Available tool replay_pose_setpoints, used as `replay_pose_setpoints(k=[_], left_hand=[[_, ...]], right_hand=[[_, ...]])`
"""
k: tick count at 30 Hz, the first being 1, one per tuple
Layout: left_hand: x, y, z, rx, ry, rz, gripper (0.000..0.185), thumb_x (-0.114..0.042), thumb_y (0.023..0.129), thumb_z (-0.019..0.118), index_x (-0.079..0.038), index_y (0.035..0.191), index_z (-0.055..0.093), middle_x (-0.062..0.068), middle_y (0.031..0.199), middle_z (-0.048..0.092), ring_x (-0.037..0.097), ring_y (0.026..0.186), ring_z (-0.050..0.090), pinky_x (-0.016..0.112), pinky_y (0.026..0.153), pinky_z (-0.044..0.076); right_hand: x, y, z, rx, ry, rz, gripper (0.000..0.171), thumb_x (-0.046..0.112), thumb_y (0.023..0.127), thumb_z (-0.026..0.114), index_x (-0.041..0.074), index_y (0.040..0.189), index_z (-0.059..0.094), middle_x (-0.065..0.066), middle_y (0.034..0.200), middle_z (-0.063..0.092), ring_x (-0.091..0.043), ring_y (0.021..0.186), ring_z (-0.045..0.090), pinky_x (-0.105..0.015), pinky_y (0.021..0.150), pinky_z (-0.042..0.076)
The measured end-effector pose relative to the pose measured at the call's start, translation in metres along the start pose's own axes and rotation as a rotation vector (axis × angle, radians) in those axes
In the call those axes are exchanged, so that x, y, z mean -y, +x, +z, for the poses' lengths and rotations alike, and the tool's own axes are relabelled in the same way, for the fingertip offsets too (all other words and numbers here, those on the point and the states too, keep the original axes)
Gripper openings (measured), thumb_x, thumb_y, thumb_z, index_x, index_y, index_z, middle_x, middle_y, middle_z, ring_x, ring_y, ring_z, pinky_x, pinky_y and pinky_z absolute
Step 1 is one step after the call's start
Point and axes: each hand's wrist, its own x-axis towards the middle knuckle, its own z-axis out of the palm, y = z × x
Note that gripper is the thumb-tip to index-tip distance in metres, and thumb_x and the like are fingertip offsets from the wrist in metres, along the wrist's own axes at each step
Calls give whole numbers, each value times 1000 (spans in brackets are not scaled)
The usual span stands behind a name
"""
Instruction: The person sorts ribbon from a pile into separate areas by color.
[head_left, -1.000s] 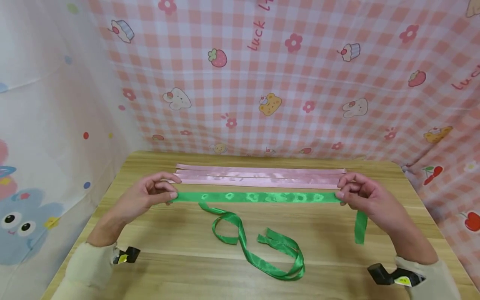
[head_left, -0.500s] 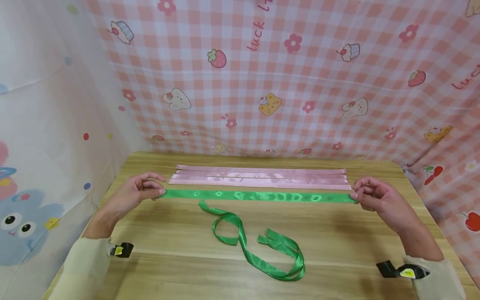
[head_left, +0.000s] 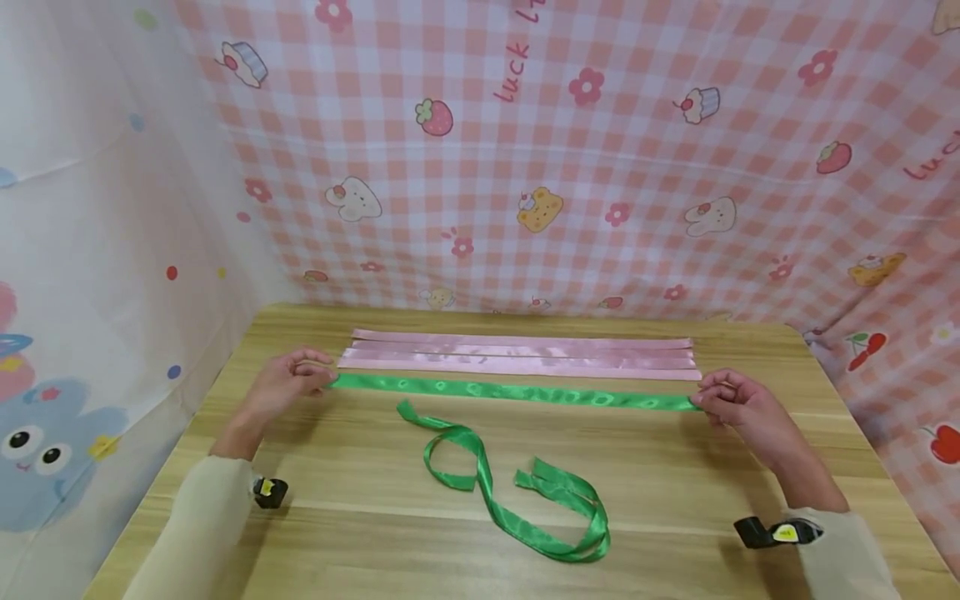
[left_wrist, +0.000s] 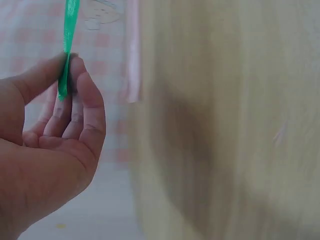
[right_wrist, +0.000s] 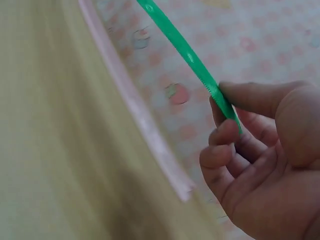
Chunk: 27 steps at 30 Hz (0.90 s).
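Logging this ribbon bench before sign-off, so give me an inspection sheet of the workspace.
Surface: wooden table, light grain.
Job's things: green ribbon strip stretched straight between both hands, beside the pink ribbon strips.
Clutter: loose green ribbon looped nearer the person.
Grippers: left hand pinches the strip's left end; right hand pinches its right end.
Cables: nothing seen.
Surroundings: pink checked cloth behind, white cartoon cloth on the left.

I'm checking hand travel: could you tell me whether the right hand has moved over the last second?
Yes. The right hand moved rightward, past the pink ribbons' right end.
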Motion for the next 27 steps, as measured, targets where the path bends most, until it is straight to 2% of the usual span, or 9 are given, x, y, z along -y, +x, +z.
replay_pose_setpoints(k=[7, 10, 14, 18, 24, 27], left_hand=[[16, 12, 12, -90, 36, -87, 32, -11, 94, 68, 7, 118, 56, -4, 86, 70, 9, 78, 65, 26, 73, 56], [18, 13, 15, -148, 99, -109, 30, -12, 92, 70, 6, 114, 59, -4, 83, 68, 6, 74, 60, 22, 68, 52], [23, 11, 15, -176, 196, -138, 30, -15, 89, 73, 3, 110, 61, -3, 84, 70, 7, 72, 58, 22, 64, 50], [28, 6, 12, -159, 216, -145, 34, -18, 88, 76, 3, 111, 62, -1, 90, 74, 3, 75, 60, 21, 67, 50], [29, -2, 12, -93, 89, -205, 40, -16, 89, 76, 5, 117, 58, 0, 94, 76, 3, 76, 65, 23, 69, 55], [30, -4, 13, -69, 80, -228, 41, -17, 89, 76, 4, 118, 57, 0, 95, 75, 4, 78, 65, 23, 69, 54]], right_hand=[[-21, 9, 11, -121, -25, 102, 13, 9, 96, 66, 6, 104, 56, 12, 78, 67, -7, 65, 58, -24, 55, 51], [-26, 10, 14, -144, -75, 157, 18, 11, 96, 65, 4, 107, 53, 12, 75, 65, -7, 63, 56, -25, 54, 51], [-31, 10, 15, -151, -172, 214, 25, 14, 97, 65, 2, 112, 50, 11, 74, 64, -7, 63, 55, -26, 55, 52], [-34, 7, 16, -160, -253, 234, 33, 18, 96, 67, -1, 116, 49, 10, 70, 60, -8, 59, 52, -27, 51, 49], [-38, 5, 16, -181, -274, 224, 34, 18, 95, 68, -2, 115, 48, 9, 65, 55, -9, 54, 48, -27, 47, 45], [-41, 3, 16, -200, -263, 209, 33, 15, 94, 70, -2, 112, 48, 9, 63, 54, -8, 52, 47, -27, 46, 44]])
